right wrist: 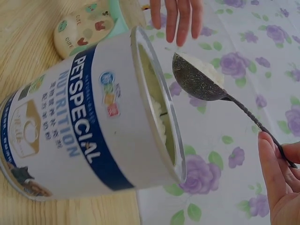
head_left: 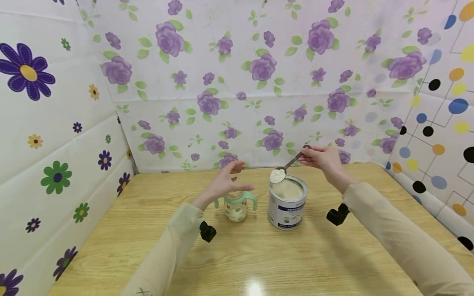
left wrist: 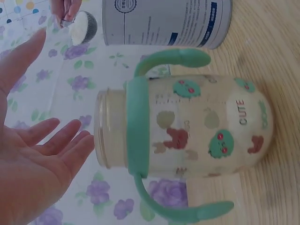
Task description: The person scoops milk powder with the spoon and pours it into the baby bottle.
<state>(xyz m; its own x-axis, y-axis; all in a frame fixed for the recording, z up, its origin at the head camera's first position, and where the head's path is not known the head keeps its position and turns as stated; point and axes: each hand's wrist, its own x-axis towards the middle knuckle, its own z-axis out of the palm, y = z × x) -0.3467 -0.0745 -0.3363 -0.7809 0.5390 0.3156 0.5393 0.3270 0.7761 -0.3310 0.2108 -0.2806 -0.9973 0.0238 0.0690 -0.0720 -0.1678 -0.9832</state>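
A dark metal spoon (right wrist: 199,82), heaped with pale powder (head_left: 277,176), is pinched by its handle in my right hand (head_left: 326,161). The spoon's bowl hangs just over the left rim of an uncovered milk powder can (head_left: 286,211), which holds more powder. To the can's left stands a clear baby bottle (left wrist: 201,126) with a green collar, two green handles and cartoon prints; its mouth is uncapped. My left hand (head_left: 226,181) hovers by the bottle's mouth, fingers spread and relaxed, holding nothing.
Both things stand on a light wooden table (head_left: 237,250). A flowered sheet (head_left: 222,82) hangs behind it, with patterned sheets at both sides. Small black cameras (head_left: 338,214) are strapped to the wrists.
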